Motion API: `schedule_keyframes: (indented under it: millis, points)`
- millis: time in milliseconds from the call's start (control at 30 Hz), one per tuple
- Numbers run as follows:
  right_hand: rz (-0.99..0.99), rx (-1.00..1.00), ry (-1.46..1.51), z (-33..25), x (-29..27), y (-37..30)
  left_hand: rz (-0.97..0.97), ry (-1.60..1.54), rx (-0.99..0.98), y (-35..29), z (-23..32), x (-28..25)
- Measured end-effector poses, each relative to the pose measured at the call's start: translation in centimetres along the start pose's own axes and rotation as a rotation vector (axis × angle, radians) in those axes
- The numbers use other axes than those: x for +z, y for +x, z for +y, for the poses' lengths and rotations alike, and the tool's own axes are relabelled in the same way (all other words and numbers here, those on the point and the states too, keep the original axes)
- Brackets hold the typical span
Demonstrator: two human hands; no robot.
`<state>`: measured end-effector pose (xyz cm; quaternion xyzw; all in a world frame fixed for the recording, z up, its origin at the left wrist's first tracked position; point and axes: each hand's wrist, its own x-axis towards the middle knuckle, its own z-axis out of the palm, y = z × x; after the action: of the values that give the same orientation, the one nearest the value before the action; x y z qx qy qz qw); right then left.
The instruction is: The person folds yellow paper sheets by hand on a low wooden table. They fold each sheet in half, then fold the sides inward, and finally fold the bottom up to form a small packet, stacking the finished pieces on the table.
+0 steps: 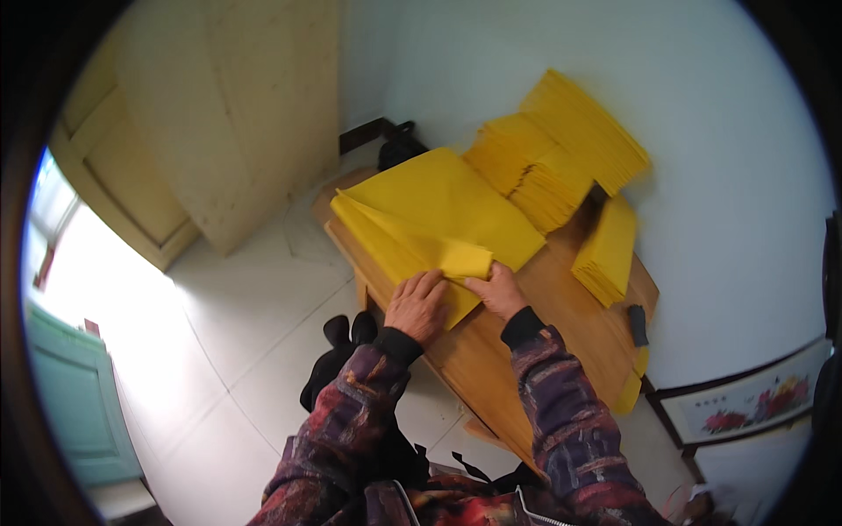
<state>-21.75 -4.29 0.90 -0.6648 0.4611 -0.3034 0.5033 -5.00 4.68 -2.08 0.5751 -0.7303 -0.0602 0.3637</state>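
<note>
A large sheet of yellow paper (pixel 447 202) lies across the near left part of a wooden table (pixel 544 324). Its near edge is lifted and a small flap (pixel 467 259) is turned over between my hands. My right hand (pixel 500 291) pinches the right end of that flap, thumb toward the left. Bent fingers of my left hand (pixel 419 305) close on the sheet's near edge, just left of the flap; their tips are partly hidden. Whether there is one sheet or a stack under my hands, I cannot tell.
Stacks of folded yellow paper (pixel 583 131) stand against the wall at the back, with another bundle (pixel 607 254) at the table's right. A dark grey block (pixel 638 325) lies by the right edge. Beyond the table are a black bag (pixel 401 145) and a wooden door (pixel 132 167).
</note>
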Motion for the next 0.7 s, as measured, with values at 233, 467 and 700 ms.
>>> schedule_keyframes:
  millis: [233,467,700]
  points:
    - [0.092,-0.305,0.002,-2.9,-4.1,-3.2,0.028,0.068,-0.01,-0.4,-0.6,1.2]
    - [0.194,-0.201,-0.367,-1.9,-9.4,-17.3,-0.033,0.117,0.016,-0.7,-2.2,2.5]
    - [0.352,-0.199,-0.465,3.8,-9.0,-29.1,0.002,0.193,0.08,0.3,-2.6,2.5]
